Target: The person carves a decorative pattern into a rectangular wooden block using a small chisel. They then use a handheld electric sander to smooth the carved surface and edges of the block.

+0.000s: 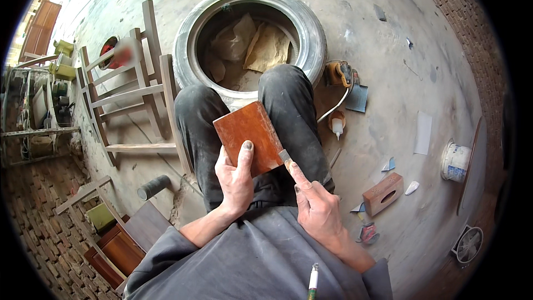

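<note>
A flat reddish-brown wooden board (250,136) with pale dust along its edges is held over my lap, tilted. My left hand (236,180) is closed on its lower left part, the thumb lying on the face and the fingers underneath. My right hand (319,205) pinches a small flat grey piece (284,155) at the board's lower right corner, with the index finger stretched along it. Whether that piece is a blade or folded sandpaper is too small to tell. Beside that corner the board's surface looks paler and scuffed.
Ahead of my knees lies a large tyre (186,39) with paper and a bag inside. A wooden frame (136,100) stands left. On the right are a power sander (337,73), glue bottle (337,126), tissue box (383,193) and white bucket (456,161). A cigarette (313,279) shows below.
</note>
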Available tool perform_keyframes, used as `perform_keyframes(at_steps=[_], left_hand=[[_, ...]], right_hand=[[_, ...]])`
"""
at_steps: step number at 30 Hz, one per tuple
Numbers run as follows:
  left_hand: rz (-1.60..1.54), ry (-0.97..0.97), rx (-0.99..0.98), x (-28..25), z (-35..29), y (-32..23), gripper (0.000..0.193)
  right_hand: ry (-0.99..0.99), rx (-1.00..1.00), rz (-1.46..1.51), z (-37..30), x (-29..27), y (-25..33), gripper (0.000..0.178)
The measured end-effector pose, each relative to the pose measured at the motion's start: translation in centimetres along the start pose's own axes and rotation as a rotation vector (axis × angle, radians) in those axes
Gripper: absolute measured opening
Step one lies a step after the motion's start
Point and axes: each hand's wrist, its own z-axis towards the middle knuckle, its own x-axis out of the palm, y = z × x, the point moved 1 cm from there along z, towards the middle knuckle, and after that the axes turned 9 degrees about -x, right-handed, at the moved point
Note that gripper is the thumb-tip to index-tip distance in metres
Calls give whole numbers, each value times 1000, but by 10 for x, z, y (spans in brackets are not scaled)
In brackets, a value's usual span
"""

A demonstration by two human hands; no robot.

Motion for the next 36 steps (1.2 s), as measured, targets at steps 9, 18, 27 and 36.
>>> perform_keyframes(at_steps=[9, 18, 27, 36], left_hand=[[67, -15, 14, -3, -1, 3, 35], [54, -11, 20, 0, 0, 0, 35], [61, 14, 56, 4, -12, 12, 34], [29, -15, 16, 1, -4, 7, 34]], right_hand=[[-70, -52, 44, 18, 8, -5, 64], [-71, -10, 102, 40, 12, 1, 54], [-321, 36, 597, 64, -1, 2, 40], [37, -67, -85, 6, 0, 6, 65]])
